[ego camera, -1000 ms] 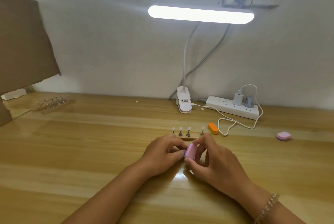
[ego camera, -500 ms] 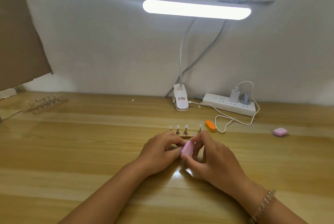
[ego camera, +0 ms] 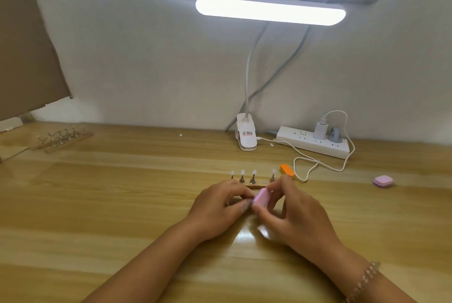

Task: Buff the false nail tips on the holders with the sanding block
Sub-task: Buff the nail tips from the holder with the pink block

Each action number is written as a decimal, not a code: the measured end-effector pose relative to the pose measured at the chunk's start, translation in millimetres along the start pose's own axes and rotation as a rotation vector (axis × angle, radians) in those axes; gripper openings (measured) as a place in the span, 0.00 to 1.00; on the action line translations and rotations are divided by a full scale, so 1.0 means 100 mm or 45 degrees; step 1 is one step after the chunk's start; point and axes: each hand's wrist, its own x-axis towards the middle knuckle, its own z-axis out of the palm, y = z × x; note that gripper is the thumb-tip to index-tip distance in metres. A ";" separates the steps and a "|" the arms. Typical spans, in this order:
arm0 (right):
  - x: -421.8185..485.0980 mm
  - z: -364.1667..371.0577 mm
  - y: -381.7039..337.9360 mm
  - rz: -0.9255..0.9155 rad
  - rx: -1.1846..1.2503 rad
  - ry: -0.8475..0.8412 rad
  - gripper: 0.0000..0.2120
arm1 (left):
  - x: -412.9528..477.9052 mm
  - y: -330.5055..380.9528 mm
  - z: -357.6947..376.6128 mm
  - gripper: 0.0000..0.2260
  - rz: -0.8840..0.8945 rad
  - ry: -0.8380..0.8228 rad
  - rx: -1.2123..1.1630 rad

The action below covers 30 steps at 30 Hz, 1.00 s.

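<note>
Head view: your right hand [ego camera: 296,214] pinches the pink sanding block [ego camera: 261,198] between thumb and fingers, low over the wooden table [ego camera: 122,192]. Your left hand [ego camera: 220,207] meets it with curled fingers, thumb and forefinger closed at the block's edge. Whatever they may hold is hidden, so I cannot tell. Just behind both hands stands the row of nail tips on holders [ego camera: 253,175]; your knuckles cover its base. An orange block [ego camera: 286,170] lies beside the row, touching a looped white cable [ego camera: 318,168]. A power strip [ego camera: 313,142] and lamp clip [ego camera: 247,135] sit near the wall, and another pink block [ego camera: 383,181] is well apart to the right. A second rack [ego camera: 63,139] at far left is blurred.
</note>
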 end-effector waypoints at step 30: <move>0.03 -0.02 -0.01 0.058 0.210 0.009 0.14 | -0.03 0.01 0.01 0.03 0.031 0.014 0.010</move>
